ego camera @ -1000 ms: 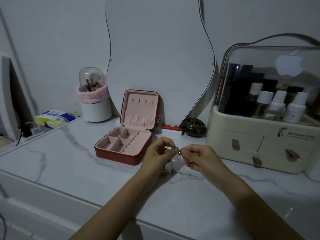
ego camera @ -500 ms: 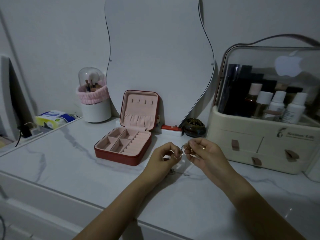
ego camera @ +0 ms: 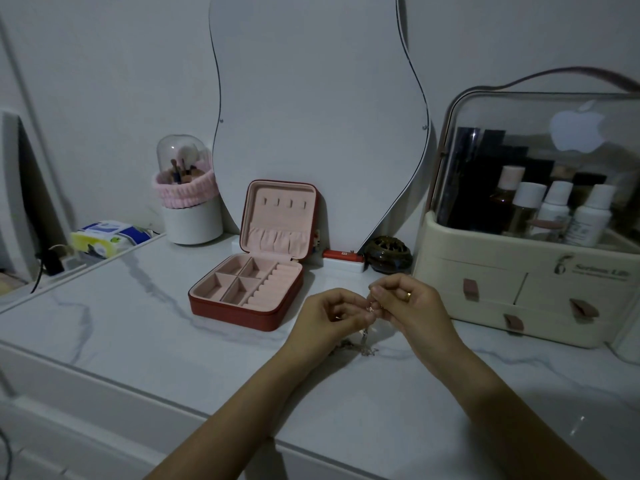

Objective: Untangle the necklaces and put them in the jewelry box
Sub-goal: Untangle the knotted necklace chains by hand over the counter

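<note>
1. The light is dim, so I can barely make out the necklaces [ego camera: 365,336]: a thin tangle of chain, its upper part pinched between my two hands, the rest trailing down to a small heap on the counter [ego camera: 138,327] right beneath them. I cannot tell how many strands there are.
2. My left hand [ego camera: 329,317] has its fingers curled in, pinching the chain at the fingertips; my right hand [ego camera: 405,303] pinches the same tangle from the other side. The fingertips nearly touch, and a small shiny piece shows between them.
3. The jewelry box [ego camera: 242,292] stands open on the counter, to the left of my hands and apart from them; its lid leans back against the mirror [ego camera: 311,98]. No chain shows in its pink compartments.
4. The cosmetic organizer [ego camera: 519,271] at the right is cut off by the frame edge. Its printed label is too blurred for me to read.
5. An apple-shaped logo shows pale on the organizer's clear cover.
6. Bottles [ego camera: 554,209] behind that cover carry labels too small to read.
7. A tissue pack [ego camera: 104,237] at far left has print I cannot make out.
8. A lidded brush holder [ego camera: 188,188] stands left of the mirror.
</note>
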